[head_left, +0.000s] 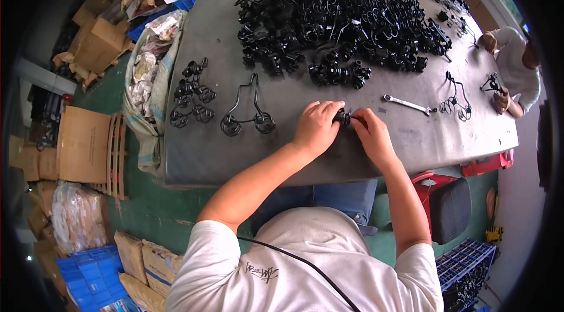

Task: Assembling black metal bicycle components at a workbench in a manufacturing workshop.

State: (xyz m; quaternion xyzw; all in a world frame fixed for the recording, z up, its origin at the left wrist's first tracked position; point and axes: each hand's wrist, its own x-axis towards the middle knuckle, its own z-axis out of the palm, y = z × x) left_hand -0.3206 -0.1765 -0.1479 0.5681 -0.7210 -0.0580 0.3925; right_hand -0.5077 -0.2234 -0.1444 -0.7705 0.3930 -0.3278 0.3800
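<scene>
Over the near part of the grey table (205,30), my left hand (319,128) is closed around a small black part (346,118). At its right end, the fingertips of my right hand (370,128) pinch the same part. Its exact kind is hard to make out, as my fingers cover most of it. To the right lies a combination wrench (406,104). Left of my hands rests a bent black wire frame with two coiled ends (252,98). Farther left is a small group of black coiled parts (192,97).
A large heap of black wire parts (335,12) covers the table's far side. Another black wire frame (457,100) lies right of the wrench. At the right edge, a person (517,65) handles a black part. A woven sack (144,89) stands against the table's left side.
</scene>
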